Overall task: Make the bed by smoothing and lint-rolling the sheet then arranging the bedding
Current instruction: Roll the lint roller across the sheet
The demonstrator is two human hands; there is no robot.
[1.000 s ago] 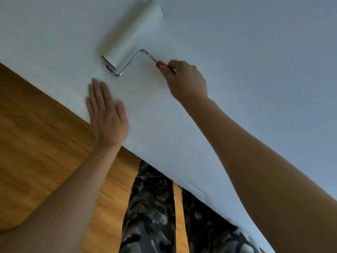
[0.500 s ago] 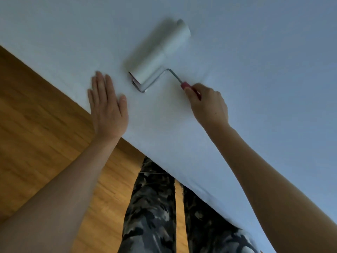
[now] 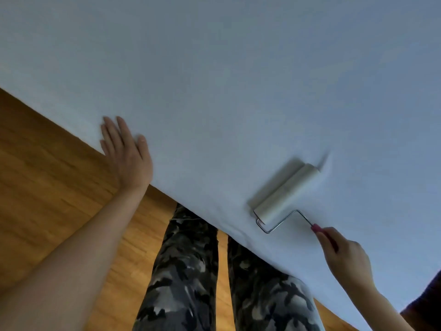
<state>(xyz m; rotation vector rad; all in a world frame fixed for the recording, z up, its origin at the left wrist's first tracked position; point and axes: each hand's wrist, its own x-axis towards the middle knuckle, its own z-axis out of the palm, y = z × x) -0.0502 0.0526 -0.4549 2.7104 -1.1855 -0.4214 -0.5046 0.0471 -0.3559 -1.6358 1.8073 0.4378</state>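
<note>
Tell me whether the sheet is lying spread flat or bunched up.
Spread flat. The sheet shows a smooth, even surface to the bed edge; only a faint crease marks it beside the lint roller. The left hand rests flat on it.

One pale cylindrical lint roller with a red handle [image 3: 285,195]; one white bed sheet [image 3: 238,80]; two bare hands, left [image 3: 126,154] and right [image 3: 343,255]; two camouflage-patterned trouser legs [image 3: 183,271].

soft dim daylight, faint shadows, slight motion blur, wide-angle bending at edges.
</note>
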